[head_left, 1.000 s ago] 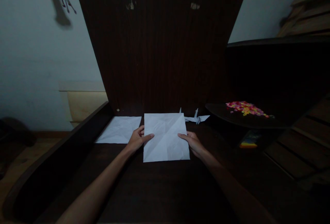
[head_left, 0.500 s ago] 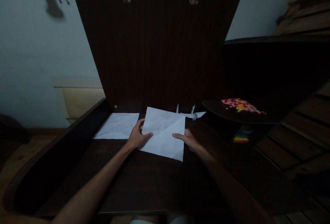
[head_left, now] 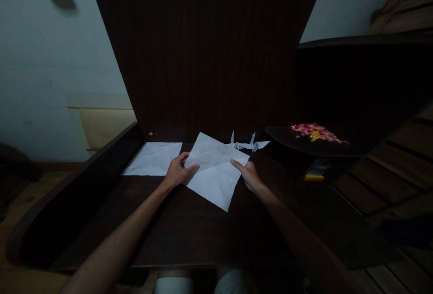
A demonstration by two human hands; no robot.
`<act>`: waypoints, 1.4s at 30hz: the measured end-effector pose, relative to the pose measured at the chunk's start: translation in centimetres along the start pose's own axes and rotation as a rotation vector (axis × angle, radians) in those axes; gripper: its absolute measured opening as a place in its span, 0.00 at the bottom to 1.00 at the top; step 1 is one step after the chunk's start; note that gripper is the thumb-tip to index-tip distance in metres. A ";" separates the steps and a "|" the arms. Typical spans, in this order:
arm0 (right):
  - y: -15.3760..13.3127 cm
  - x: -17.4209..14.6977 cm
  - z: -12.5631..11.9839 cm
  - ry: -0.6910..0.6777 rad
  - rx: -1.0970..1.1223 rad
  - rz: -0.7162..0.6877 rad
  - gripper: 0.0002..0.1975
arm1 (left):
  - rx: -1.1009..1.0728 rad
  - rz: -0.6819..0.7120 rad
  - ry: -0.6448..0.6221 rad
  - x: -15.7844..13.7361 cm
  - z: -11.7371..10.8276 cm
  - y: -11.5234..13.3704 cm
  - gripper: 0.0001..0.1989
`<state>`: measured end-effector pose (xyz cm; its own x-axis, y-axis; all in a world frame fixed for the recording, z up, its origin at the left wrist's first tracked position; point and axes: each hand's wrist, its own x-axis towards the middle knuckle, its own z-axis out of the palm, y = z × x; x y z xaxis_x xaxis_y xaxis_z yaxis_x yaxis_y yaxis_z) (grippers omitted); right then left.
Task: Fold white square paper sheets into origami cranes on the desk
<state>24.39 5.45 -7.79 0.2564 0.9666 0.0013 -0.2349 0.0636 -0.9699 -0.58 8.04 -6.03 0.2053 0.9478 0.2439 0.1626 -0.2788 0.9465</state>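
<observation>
A square sheet of white paper with faint creases is held above the dark desk, turned at an angle. My left hand grips its left edge, thumb on top and fingers beneath. On the right corner side, my right hand pinches the sheet the same way, its fingers mostly hidden underneath. Flat on the desk to the left lies another creased white sheet, partly behind my left hand. Folded white paper cranes stand behind the held sheet, which covers part of them.
Small pink, red and yellow pieces are heaped on a dark corner shelf at the right. Below it sits something with rainbow-coloured stripes. A raised dark side board bounds the desk on the left, and a tall dark panel rises behind.
Both hands have turned the sheet clockwise, so its near right corner now points toward me. The whole scene sits slightly higher in view as the head tilts down.
</observation>
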 end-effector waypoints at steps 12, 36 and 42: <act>0.8 0.9 -0.5 0.140 0.098 -0.011 0.16 | -0.207 -0.211 -0.032 0.4 -0.7 -0.1 0.38; -1.6 0.0 -1.4 -0.116 0.318 -0.104 0.26 | -0.034 0.074 -0.063 0.0 -0.6 0.6 0.15; -0.7 0.5 -0.8 -0.037 0.144 -0.205 0.19 | -0.484 -0.236 -0.114 0.2 -0.6 0.5 0.17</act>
<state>25.45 5.67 -7.36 0.2782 0.9382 0.2061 -0.3133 0.2914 -0.9038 -1.04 8.18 -5.38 0.3244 0.9458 0.0142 -0.2404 0.0679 0.9683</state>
